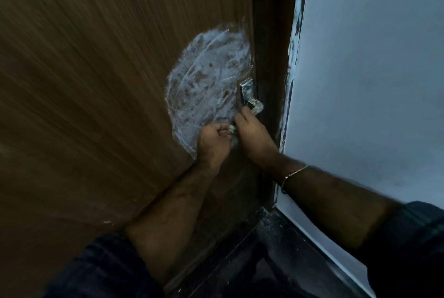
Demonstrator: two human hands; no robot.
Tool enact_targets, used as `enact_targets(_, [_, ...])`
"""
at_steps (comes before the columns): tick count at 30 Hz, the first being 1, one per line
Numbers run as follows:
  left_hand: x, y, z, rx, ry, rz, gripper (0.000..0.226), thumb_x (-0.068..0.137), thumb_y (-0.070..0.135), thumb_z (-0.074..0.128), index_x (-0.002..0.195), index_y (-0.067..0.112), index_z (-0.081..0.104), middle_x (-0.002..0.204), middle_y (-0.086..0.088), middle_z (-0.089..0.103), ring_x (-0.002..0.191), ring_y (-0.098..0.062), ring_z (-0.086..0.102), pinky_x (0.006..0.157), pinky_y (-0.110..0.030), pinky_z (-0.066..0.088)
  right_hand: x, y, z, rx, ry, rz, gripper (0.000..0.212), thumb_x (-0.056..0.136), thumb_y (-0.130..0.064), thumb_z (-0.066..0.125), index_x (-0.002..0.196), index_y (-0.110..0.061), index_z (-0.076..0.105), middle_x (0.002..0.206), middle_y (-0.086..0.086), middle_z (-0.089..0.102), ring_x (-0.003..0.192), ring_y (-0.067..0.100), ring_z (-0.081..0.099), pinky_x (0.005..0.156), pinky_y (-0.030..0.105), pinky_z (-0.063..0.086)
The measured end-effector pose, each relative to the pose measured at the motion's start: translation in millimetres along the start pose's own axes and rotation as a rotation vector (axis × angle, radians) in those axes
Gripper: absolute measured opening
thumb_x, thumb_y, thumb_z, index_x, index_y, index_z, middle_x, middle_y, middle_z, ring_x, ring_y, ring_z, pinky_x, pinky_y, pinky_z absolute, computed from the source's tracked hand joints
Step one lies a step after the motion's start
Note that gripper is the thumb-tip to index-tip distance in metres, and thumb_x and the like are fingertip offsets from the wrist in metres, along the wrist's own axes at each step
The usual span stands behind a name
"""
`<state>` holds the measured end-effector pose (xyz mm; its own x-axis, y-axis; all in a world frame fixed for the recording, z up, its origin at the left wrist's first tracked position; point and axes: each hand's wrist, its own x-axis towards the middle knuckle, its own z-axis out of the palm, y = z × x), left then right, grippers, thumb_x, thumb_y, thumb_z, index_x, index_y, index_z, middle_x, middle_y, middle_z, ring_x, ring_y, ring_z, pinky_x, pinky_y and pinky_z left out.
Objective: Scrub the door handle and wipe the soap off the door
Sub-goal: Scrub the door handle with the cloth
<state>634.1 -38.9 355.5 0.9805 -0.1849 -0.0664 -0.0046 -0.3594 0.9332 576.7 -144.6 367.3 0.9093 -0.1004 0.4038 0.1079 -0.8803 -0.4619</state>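
A brown wooden door [96, 81] fills the left of the head view. A round patch of white soap foam [206, 77] covers the door beside its metal handle [249, 98]. My right hand [254, 139] reaches up to the handle from below, its fingers closed around the lower part. My left hand [212, 144] is a fist just left of it, clenched on a small pale scrubber [231, 129] that only peeks out between the two hands. Both hands touch at the foam's lower edge.
A dark door frame [271, 33] runs along the door's right edge. A pale blue-white wall [372, 81] stands to the right of it. Dark floor [276, 261] lies below. A thin bracelet [294, 174] circles my right wrist.
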Motion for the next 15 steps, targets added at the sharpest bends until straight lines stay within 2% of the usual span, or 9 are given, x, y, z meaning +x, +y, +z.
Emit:
enact_targets(2, [-0.9,0.0,-1.4,-0.01,-0.032,0.011,0.055,0.081,-0.011,0.047,0.062,0.034,0.073,0.059,0.015,0.067,0.073,-0.019,0.06,0.071,-0.031,0.048,-2.1,-0.8,1.3,0.005,-0.026,-0.056,0.031,0.082,0.002,0.065,0.111,-0.005,0.056,0.121,0.013,0.049,0.099,0.026,0.056,0.083,0.041,0.052])
enact_targets(4, [-4.4,2.8,-3.5,-0.02,-0.062,0.016,0.044,0.079,-0.011,0.05,0.066,0.026,0.07,0.061,0.018,0.069,0.069,-0.011,0.064,0.063,-0.019,0.051,0.6,6.7,-3.3,0.011,-0.01,-0.047,0.03,0.082,0.001,0.066,0.109,-0.006,0.057,0.119,0.011,0.049,0.097,0.024,0.055,0.081,0.039,0.051])
enact_targets(5, [-5.5,4.6,-3.8,-0.032,-0.074,0.014,0.041,0.08,-0.011,0.051,0.069,0.025,0.068,0.063,0.014,0.071,0.069,-0.009,0.066,0.062,-0.017,0.05,2.4,12.3,-6.1,0.021,0.017,-0.02,0.03,0.081,0.0,0.068,0.108,-0.007,0.057,0.118,0.01,0.05,0.095,0.022,0.055,0.081,0.037,0.051])
enact_targets(7, [-6.3,6.8,-2.7,-0.05,-0.073,-0.001,0.041,0.082,-0.013,0.051,0.076,0.025,0.065,0.072,0.008,0.068,0.073,-0.012,0.064,0.065,-0.019,0.049,4.5,21.7,-10.7,0.053,0.091,0.056,0.031,0.079,0.0,0.071,0.106,-0.008,0.059,0.116,0.009,0.051,0.094,0.019,0.054,0.081,0.03,0.049])
enact_targets(9, [-7.2,8.7,-2.2,-0.02,-0.047,-0.006,0.038,0.085,-0.01,0.054,0.076,0.026,0.063,0.075,0.008,0.067,0.076,-0.014,0.063,0.069,-0.02,0.049,4.5,21.3,-8.8,0.041,0.125,0.051,0.027,0.08,-0.001,0.07,0.105,-0.008,0.062,0.115,0.009,0.053,0.094,0.019,0.055,0.081,0.027,0.047])
enact_targets(11, [-7.4,9.4,-2.5,0.052,-0.012,0.015,0.032,0.087,0.0,0.06,0.072,0.028,0.065,0.074,0.009,0.068,0.075,-0.014,0.064,0.07,-0.025,0.052,1.5,11.5,-2.0,-0.018,0.073,-0.032,0.026,0.081,0.0,0.068,0.105,-0.007,0.063,0.114,0.011,0.055,0.097,0.022,0.055,0.083,0.028,0.047])
enact_targets(15, [-8.9,11.9,-3.6,0.128,0.01,0.027,0.02,0.088,0.008,0.062,0.077,0.024,0.068,0.082,-0.002,0.073,0.079,-0.021,0.067,0.071,-0.031,0.054,2.0,11.3,-9.7,-0.048,-0.022,-0.133,0.022,0.081,0.0,0.063,0.103,-0.006,0.066,0.107,0.011,0.055,0.096,0.026,0.055,0.082,0.037,0.047])
